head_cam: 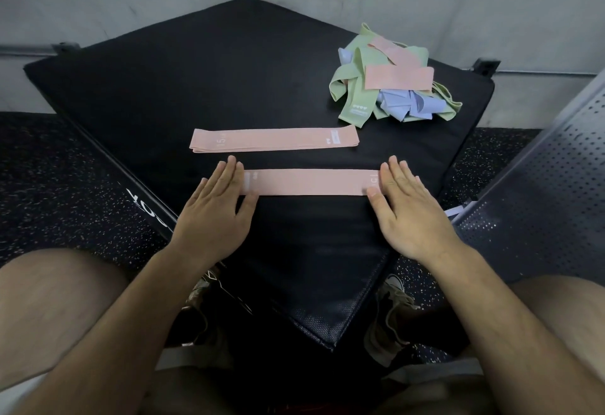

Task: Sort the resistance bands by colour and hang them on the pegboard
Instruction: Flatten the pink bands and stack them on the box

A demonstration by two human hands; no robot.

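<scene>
Both hands flat on near pink band (311,182) — left hand (216,205) fingers straight, together; right hand (404,210) same — pressing ends

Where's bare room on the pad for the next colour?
Biggest: black pad beyond the far pink band, left of the mixed pile. Also the near corner, below the near pink band, between left hand and right hand. Crowded: right corner, under the pile; thin gap between bands.

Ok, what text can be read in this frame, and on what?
"15": far pink band, left end; the smaller print and white tag are too small to read.
"15": near pink band, right end, sideways, partly under the right hand.
White print on the nearest green band: too blurred.
Big white letters on the black pad, left side: cut off, unreadable.
</scene>
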